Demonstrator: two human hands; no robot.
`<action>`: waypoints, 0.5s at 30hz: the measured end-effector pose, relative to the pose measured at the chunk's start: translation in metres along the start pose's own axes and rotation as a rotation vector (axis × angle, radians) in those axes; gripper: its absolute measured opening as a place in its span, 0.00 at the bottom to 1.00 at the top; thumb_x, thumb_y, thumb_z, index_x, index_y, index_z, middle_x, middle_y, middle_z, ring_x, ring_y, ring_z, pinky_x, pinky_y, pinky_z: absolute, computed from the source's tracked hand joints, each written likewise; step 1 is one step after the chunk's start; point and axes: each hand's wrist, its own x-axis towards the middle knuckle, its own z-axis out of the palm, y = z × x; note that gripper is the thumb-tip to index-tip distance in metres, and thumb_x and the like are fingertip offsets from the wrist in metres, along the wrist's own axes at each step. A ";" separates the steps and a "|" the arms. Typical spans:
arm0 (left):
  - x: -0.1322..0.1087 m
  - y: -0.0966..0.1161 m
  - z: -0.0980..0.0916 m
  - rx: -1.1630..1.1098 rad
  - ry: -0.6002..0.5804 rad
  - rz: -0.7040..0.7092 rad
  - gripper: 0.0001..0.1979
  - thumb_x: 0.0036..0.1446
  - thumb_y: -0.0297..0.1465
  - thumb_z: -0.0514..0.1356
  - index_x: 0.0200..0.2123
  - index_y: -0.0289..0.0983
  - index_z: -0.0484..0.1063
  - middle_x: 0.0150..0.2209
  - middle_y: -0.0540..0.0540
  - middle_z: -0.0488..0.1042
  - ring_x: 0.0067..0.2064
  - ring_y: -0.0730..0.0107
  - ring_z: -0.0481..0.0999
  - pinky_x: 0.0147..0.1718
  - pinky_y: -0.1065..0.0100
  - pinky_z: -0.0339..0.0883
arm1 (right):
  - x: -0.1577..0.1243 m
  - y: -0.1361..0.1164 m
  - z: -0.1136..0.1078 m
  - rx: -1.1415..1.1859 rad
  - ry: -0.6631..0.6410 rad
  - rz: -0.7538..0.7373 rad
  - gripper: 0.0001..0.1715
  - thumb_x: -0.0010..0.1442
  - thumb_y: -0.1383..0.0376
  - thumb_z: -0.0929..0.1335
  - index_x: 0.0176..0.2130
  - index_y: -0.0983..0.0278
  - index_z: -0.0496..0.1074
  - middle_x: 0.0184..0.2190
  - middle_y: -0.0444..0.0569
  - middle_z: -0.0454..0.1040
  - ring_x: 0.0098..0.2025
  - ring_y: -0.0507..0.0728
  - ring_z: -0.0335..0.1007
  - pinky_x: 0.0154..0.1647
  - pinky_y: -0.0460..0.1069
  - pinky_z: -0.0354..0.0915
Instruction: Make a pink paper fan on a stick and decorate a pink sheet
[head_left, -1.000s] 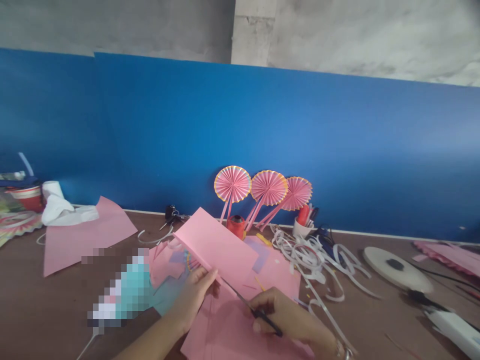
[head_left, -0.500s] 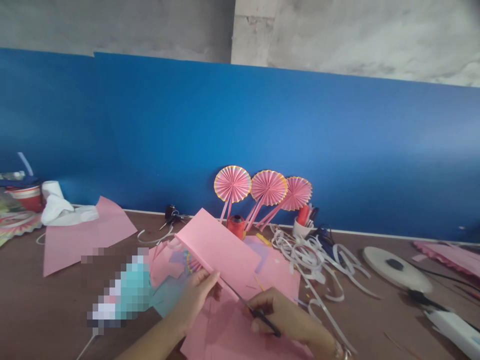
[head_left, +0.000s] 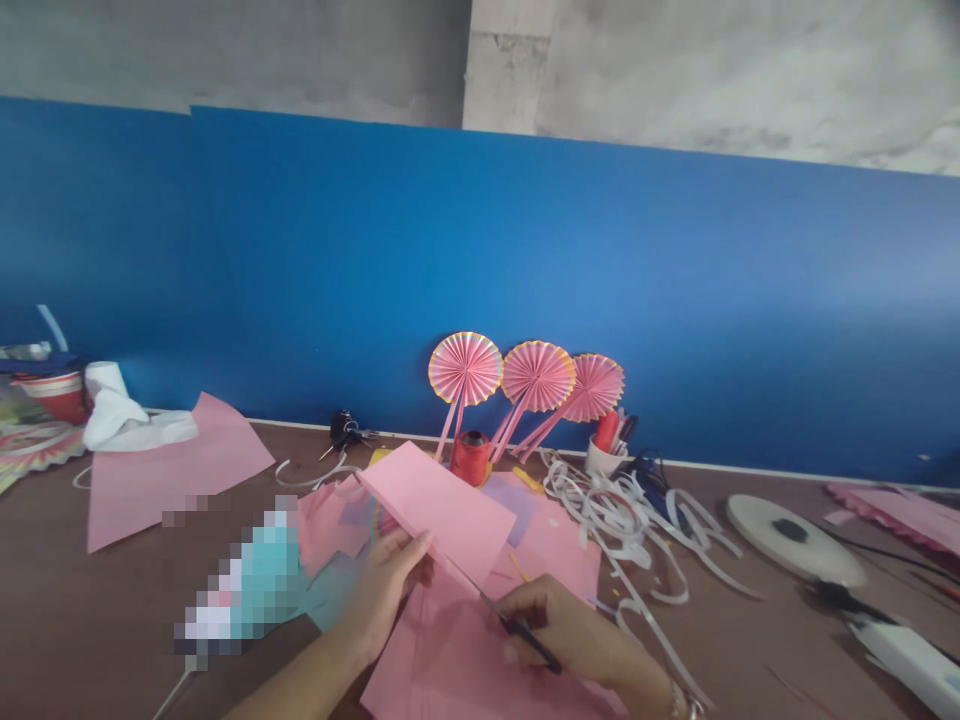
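My left hand [head_left: 386, 588] pinches the near edge of a folded pink paper sheet [head_left: 439, 505], holding it lifted and tilted over the table. Closed round the black handles of a pair of scissors [head_left: 499, 612] is my right hand [head_left: 577, 640], and the thin blades point up-left into the paper's near edge beside my left thumb. Under both hands lie more pink sheets [head_left: 480, 655] on the brown table [head_left: 90, 620].
Three pink pleated paper fans [head_left: 526, 378] lean on the blue wall behind a red thread spool [head_left: 472, 456]. White paper strips [head_left: 630, 515], a white cup of pens [head_left: 604, 447], a white round disc [head_left: 793, 536], another pink sheet [head_left: 161, 470] and white tissue [head_left: 116, 415] lie about.
The lifted pink sheet has tipped lower and flatter toward the table. My hands and the scissors have barely shifted.
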 end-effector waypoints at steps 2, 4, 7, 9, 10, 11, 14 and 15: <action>0.001 0.000 -0.001 0.022 0.004 0.003 0.16 0.46 0.42 0.64 0.21 0.34 0.71 0.20 0.50 0.69 0.24 0.73 0.66 0.27 0.70 0.61 | 0.000 0.000 0.000 0.015 -0.007 0.006 0.19 0.47 0.55 0.72 0.21 0.67 0.67 0.15 0.37 0.53 0.19 0.45 0.45 0.18 0.42 0.47; 0.001 -0.001 -0.002 0.055 0.009 0.004 0.16 0.45 0.42 0.64 0.20 0.34 0.70 0.20 0.51 0.68 0.24 0.73 0.66 0.28 0.70 0.60 | 0.001 -0.001 0.001 0.040 -0.009 0.008 0.21 0.46 0.54 0.73 0.20 0.67 0.66 0.15 0.36 0.53 0.19 0.45 0.45 0.17 0.42 0.46; 0.000 -0.003 -0.001 0.104 0.023 0.009 0.17 0.45 0.43 0.64 0.19 0.35 0.71 0.19 0.50 0.69 0.25 0.72 0.67 0.27 0.71 0.60 | 0.002 0.000 0.002 0.065 -0.015 -0.013 0.23 0.45 0.53 0.73 0.19 0.67 0.63 0.15 0.36 0.52 0.19 0.45 0.44 0.16 0.42 0.45; -0.001 -0.005 0.000 0.118 0.027 0.009 0.17 0.45 0.43 0.64 0.20 0.35 0.72 0.19 0.49 0.70 0.25 0.71 0.68 0.27 0.71 0.60 | 0.002 0.001 0.002 0.056 -0.013 -0.025 0.24 0.46 0.53 0.73 0.19 0.67 0.62 0.16 0.36 0.52 0.20 0.45 0.44 0.17 0.42 0.45; -0.001 -0.005 0.000 0.118 0.025 0.005 0.16 0.45 0.43 0.64 0.20 0.35 0.72 0.19 0.49 0.70 0.25 0.71 0.69 0.27 0.71 0.61 | 0.002 0.001 0.002 0.047 -0.009 -0.028 0.24 0.47 0.53 0.72 0.19 0.67 0.62 0.16 0.36 0.52 0.20 0.45 0.44 0.17 0.42 0.45; -0.001 -0.006 0.000 0.115 0.022 -0.001 0.16 0.45 0.43 0.64 0.20 0.34 0.72 0.20 0.49 0.71 0.25 0.70 0.69 0.27 0.70 0.61 | 0.002 0.001 0.002 0.038 -0.005 -0.030 0.24 0.47 0.53 0.72 0.19 0.67 0.62 0.16 0.37 0.52 0.20 0.45 0.44 0.17 0.42 0.45; 0.001 -0.008 -0.001 0.094 0.006 -0.027 0.17 0.45 0.43 0.65 0.22 0.34 0.73 0.20 0.48 0.72 0.25 0.70 0.70 0.26 0.70 0.62 | 0.001 0.000 0.002 0.026 -0.002 -0.015 0.23 0.47 0.52 0.72 0.19 0.67 0.64 0.16 0.37 0.52 0.20 0.45 0.45 0.17 0.42 0.47; 0.002 -0.008 -0.002 0.085 0.001 -0.032 0.17 0.46 0.43 0.64 0.23 0.33 0.73 0.20 0.48 0.72 0.24 0.70 0.70 0.26 0.70 0.62 | 0.001 0.000 0.003 0.025 0.000 -0.008 0.23 0.47 0.52 0.73 0.20 0.68 0.65 0.16 0.37 0.53 0.20 0.45 0.45 0.17 0.42 0.47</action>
